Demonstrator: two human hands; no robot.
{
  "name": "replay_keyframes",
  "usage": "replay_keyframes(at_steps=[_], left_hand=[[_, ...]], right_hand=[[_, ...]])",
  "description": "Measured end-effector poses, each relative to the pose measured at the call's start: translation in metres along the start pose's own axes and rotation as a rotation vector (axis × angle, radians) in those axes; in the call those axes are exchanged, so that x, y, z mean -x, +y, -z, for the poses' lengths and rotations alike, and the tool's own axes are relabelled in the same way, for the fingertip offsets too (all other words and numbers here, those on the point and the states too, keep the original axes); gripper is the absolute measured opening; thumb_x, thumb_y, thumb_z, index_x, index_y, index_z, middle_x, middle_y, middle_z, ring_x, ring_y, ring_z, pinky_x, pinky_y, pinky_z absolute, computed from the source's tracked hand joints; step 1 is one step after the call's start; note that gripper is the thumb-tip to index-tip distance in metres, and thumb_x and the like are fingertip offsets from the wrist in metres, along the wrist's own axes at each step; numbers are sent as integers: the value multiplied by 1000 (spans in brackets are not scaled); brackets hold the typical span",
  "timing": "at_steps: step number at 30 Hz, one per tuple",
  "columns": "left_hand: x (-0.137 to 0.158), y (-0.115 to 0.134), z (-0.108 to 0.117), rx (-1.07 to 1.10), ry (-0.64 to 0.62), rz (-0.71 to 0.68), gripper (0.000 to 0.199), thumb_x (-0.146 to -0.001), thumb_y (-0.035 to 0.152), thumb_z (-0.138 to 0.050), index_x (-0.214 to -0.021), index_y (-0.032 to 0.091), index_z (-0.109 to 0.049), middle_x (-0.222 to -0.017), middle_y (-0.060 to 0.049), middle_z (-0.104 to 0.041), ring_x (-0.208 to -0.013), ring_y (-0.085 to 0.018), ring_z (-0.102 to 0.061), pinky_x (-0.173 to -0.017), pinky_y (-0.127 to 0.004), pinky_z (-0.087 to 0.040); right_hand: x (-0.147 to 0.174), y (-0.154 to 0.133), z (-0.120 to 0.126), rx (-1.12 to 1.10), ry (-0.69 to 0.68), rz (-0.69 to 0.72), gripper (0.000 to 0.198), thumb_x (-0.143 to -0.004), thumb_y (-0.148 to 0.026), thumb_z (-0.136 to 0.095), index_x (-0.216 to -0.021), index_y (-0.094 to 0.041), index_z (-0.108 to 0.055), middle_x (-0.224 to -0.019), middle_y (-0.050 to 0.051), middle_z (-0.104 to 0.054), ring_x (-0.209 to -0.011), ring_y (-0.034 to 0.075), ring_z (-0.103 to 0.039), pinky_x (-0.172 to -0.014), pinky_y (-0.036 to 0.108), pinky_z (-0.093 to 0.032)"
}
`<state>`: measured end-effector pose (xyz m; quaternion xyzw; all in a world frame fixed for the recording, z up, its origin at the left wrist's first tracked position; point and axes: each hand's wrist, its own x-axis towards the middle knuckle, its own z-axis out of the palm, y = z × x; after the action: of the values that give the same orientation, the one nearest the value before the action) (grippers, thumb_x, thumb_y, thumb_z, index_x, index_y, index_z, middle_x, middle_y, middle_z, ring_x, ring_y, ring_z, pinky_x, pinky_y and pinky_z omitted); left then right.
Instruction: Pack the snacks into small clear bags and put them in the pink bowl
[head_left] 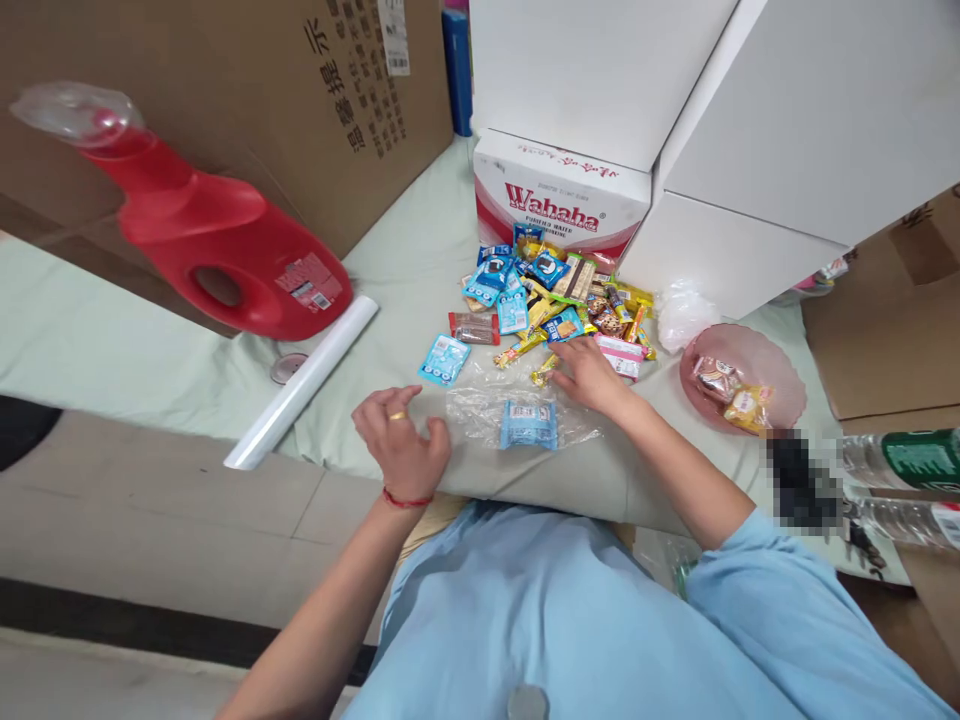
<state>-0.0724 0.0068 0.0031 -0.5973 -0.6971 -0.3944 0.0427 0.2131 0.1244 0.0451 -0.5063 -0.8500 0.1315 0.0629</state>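
Observation:
My left hand (401, 440) is over the cloth's front edge, fingers loosely bent and thumb apart, holding nothing. Just beyond it lies a flat light-blue packet (445, 360). My right hand (591, 375) reaches to the front of a pile of wrapped snacks (536, 290), fingers apart. Its thumb and fingertips are by a small yellow-wrapped candy (543, 370) and a blue biscuit packet (564, 325); contact is hard to make out. Between my hands a clear plastic bag (472, 415) lies flat, with a light-blue wrapped snack (529, 425) on it.
At left are a red detergent jug (225, 240) and a white roll (304, 385). A Wahaba carton (559, 190) stands behind the pile. On the right are a crumpled white bag (684, 315), a pink bowl (787, 375) holding snacks, and plastic bottles (911, 458).

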Motion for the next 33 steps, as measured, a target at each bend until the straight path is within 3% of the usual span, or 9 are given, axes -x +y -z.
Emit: replay_keyframes(at_steps=[3,5,7,11,18,22,25,29,33], left_hand=[[20,26,6,9,3,-252,34,-82,13,-60,-111,24,-71,-103,-10,-61,-105,-29,-54,-96,-48,-36],[31,40,0,30,-155,-443,34,-86,13,-60,-112,31,-73,-96,-6,-65,-97,-25,-56,-90,-44,-34],[36,49,-11,-3,-323,-484,33,-91,18,-60,-116,33,-74,-96,-6,-68,-95,-24,-56,-87,-43,-33],[26,51,-30,-96,-449,-272,31,-99,33,-54,-123,32,-74,-105,-10,-68,-100,-28,-53,-85,-44,-33],[0,50,-46,-131,-600,-141,29,-97,34,-55,-115,33,-77,-100,-11,-62,-102,-31,-50,-85,-47,-35],[5,39,-55,0,-473,-46,26,-88,28,-63,-112,27,-75,-122,-13,-57,-120,-35,-47,-98,-52,-39],[13,21,-58,183,-352,19,31,-79,19,-65,-110,18,-65,-122,-15,-52,-124,-33,-50,-104,-52,-44],[9,-4,-54,304,-338,112,58,-73,18,-66,-130,15,-52,-132,-17,-48,-120,-30,-54,-100,-47,-51],[-13,-12,-47,483,-599,112,99,-68,16,-62,-160,21,-26,-150,-16,-48,-101,-21,-61,-97,-42,-52]], right_hand=[[-25,-11,-19,-6,-27,13,63,-92,-34,-70,-147,-11,-53,-127,19,-66,-129,35,-46,-106,44,-39],[-37,-14,-29,-23,-53,-9,54,-89,-27,-72,-139,-11,-61,-116,17,-70,-121,33,-51,-101,41,-40],[-44,-14,-34,-44,-78,-28,33,-88,-20,-69,-120,-13,-72,-101,13,-72,-108,29,-56,-97,37,-40],[-42,-6,-33,-138,-33,16,12,-90,-19,-65,-95,-16,-76,-89,8,-71,-97,24,-58,-95,35,-40],[0,-16,-10,-169,-6,226,24,-98,-26,-57,-109,-20,-78,-97,8,-63,-90,21,-57,-81,30,-41],[33,-40,-15,-62,-256,317,31,-101,-21,-51,-123,-29,-72,-103,6,-63,-80,18,-55,-67,27,-36],[48,-49,-28,-23,-349,299,35,-102,-18,-48,-126,-30,-70,-108,8,-64,-82,19,-56,-68,28,-36],[56,-49,-37,-3,-351,300,35,-105,-20,-45,-130,-29,-69,-108,9,-62,-88,20,-56,-71,28,-37],[58,-54,-37,7,-333,301,36,-107,-23,-45,-135,-30,-66,-109,9,-61,-89,20,-55,-72,28,-36]])
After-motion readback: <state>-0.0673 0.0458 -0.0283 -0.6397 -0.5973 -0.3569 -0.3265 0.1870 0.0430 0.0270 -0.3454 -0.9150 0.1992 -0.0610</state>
